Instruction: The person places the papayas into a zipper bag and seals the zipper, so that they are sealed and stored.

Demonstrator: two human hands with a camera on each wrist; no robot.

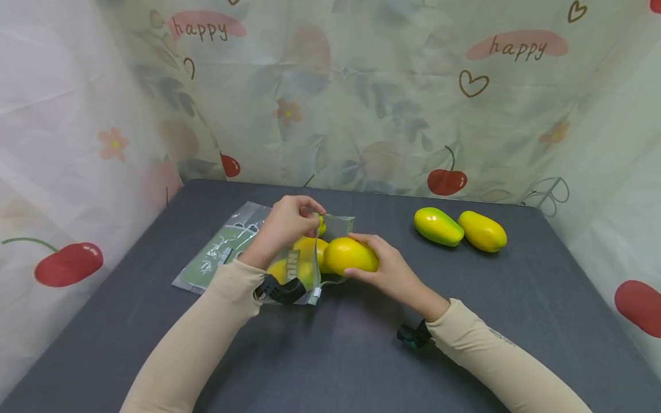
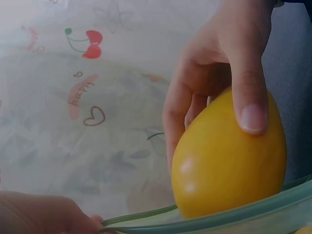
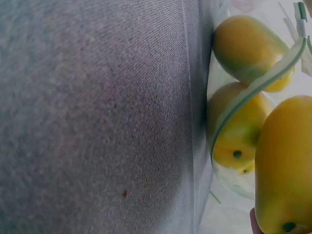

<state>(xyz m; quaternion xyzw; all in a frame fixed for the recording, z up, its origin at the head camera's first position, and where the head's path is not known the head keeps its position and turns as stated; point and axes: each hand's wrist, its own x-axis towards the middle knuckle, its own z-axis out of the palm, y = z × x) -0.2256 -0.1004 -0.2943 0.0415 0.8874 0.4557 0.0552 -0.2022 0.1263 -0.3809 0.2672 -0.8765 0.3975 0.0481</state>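
Note:
My left hand pinches the rim of a clear zip bag with a green edge, holding its mouth apart. Several yellow mangoes lie inside; the right wrist view shows one mango above another mango through the clear plastic. In my right hand is a yellow mango, with the thumb on one side and fingers round the other. This mango is at the bag's mouth, its lower end behind the green rim in the left wrist view.
Flat clear-and-green packaging lies on the dark table, left of the zip bag and partly under my left arm. At the back right rest a yellow-green mango and a yellow mango, side by side. A printed curtain hangs behind the table.

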